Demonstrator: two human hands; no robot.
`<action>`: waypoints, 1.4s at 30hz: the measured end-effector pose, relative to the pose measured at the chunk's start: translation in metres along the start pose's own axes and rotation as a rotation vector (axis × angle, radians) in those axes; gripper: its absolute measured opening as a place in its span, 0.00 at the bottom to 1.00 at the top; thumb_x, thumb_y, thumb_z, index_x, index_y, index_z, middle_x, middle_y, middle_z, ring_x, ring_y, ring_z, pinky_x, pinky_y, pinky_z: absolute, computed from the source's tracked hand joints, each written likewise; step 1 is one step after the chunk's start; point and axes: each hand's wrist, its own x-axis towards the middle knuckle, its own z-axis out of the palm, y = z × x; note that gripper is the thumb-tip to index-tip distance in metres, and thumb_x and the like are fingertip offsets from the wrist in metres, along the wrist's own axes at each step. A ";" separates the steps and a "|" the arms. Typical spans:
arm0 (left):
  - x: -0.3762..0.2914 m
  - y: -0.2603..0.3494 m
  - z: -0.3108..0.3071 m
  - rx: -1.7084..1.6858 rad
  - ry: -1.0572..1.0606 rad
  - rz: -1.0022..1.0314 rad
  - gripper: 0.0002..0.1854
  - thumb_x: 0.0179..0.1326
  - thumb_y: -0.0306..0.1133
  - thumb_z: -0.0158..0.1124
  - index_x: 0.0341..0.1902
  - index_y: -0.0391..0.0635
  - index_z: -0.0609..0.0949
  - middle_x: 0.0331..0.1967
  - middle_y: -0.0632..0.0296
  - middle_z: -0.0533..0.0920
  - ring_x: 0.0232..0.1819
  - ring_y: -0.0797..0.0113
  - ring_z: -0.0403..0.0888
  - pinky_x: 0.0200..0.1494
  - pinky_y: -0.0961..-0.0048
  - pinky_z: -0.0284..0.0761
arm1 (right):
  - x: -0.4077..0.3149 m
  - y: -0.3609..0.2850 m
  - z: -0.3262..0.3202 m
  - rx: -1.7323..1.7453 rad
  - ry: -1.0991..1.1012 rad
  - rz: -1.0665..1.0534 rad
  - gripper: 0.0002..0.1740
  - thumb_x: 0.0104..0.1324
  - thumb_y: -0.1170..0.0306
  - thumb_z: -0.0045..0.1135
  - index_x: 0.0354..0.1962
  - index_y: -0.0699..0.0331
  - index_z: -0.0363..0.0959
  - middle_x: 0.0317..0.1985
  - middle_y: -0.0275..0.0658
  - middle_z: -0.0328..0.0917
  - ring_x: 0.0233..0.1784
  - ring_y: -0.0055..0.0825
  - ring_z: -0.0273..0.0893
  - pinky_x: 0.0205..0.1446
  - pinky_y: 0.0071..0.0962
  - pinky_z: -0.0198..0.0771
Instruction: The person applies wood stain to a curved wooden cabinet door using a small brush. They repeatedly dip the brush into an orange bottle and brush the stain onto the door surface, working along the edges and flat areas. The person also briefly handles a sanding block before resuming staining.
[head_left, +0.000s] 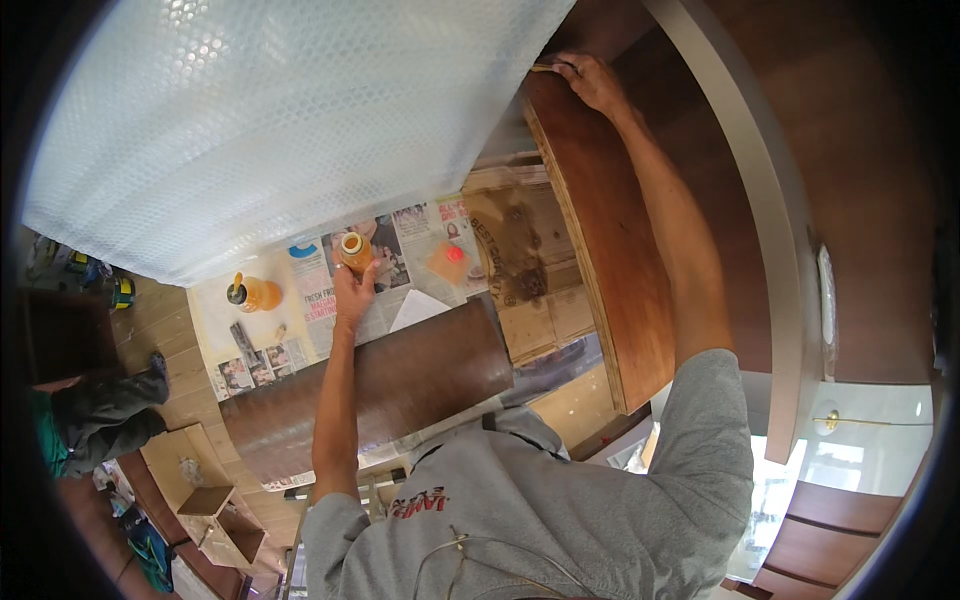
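Observation:
My left hand (355, 289) grips a small glass bottle (356, 251) of amber liquid, its mouth uncovered, above newspaper (382, 307). High at the right, my right hand (589, 81) pinches a thin yellowish tool (541, 68), perhaps a brush, at the far end of a reddish-brown wooden panel (600, 210); its tip is hard to make out. Left of the bottle stands a second container of orange liquid (262, 295) with a dark top and a yellow piece sticking out. A curved dark-brown sheet (390, 382) lies under my left forearm.
Bubble wrap (285, 112) covers a large surface ahead. A red round item (454, 254), white paper (418, 309) and a dark strip (243, 343) lie on the newspaper. Cardboard (525, 255) adjoins the panel. At far left are another person's legs (112, 412) and a small wooden box (225, 525).

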 end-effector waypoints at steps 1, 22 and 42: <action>0.000 0.000 0.000 0.003 0.010 0.023 0.17 0.72 0.40 0.70 0.47 0.35 0.83 0.38 0.60 0.87 0.40 0.68 0.81 0.45 0.69 0.76 | 0.003 0.004 0.003 -0.020 0.014 -0.055 0.24 0.78 0.57 0.58 0.60 0.67 0.81 0.57 0.54 0.85 0.62 0.46 0.83 0.65 0.38 0.75; 0.001 -0.005 -0.006 0.093 -0.097 -0.097 0.28 0.70 0.36 0.73 0.63 0.38 0.68 0.43 0.52 0.86 0.44 0.63 0.84 0.50 0.67 0.79 | -0.068 0.019 -0.013 -0.037 -0.138 -0.211 0.16 0.77 0.73 0.55 0.58 0.58 0.83 0.59 0.45 0.84 0.65 0.45 0.79 0.70 0.41 0.72; -0.001 0.017 -0.004 0.092 -0.080 -0.050 0.23 0.71 0.37 0.71 0.57 0.37 0.72 0.43 0.54 0.86 0.45 0.65 0.84 0.49 0.67 0.78 | -0.008 0.057 -0.002 -0.107 -0.004 -0.104 0.18 0.77 0.70 0.53 0.59 0.51 0.83 0.52 0.51 0.86 0.57 0.51 0.84 0.61 0.44 0.77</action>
